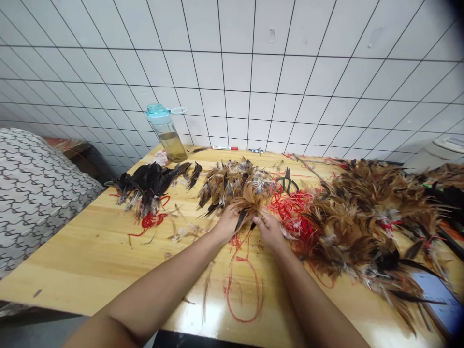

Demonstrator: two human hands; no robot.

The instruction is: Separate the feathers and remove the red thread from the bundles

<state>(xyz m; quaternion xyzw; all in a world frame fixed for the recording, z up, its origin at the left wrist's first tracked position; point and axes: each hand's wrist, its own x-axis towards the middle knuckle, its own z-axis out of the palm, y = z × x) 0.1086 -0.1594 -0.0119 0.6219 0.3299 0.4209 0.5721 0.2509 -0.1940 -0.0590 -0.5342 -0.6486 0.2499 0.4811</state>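
Near the middle of the table, my left hand [229, 221] is closed round a bunch of brown feathers [248, 203] with a few black ones among them. My right hand [267, 227] grips the same bunch from the other side, its thumb and fingers pinched together at the lower end. A loop of red string [243, 320] hangs from below the hands and lies on the wood. Just behind the hands spreads a pile of mottled brown feathers [221, 186]. Tangled red string [295, 212] lies right of my right hand. The base of the bunch is partly hidden by my fingers.
Black feathers [145, 186] lie left, and large brown feather heaps [362, 217] cover the right. Scissors [287, 182], a red-and-white marker [224, 148] and a water bottle [170, 140] are farther back. A phone [440, 299] is at the right edge. A tiled wall [235, 72] stands behind.
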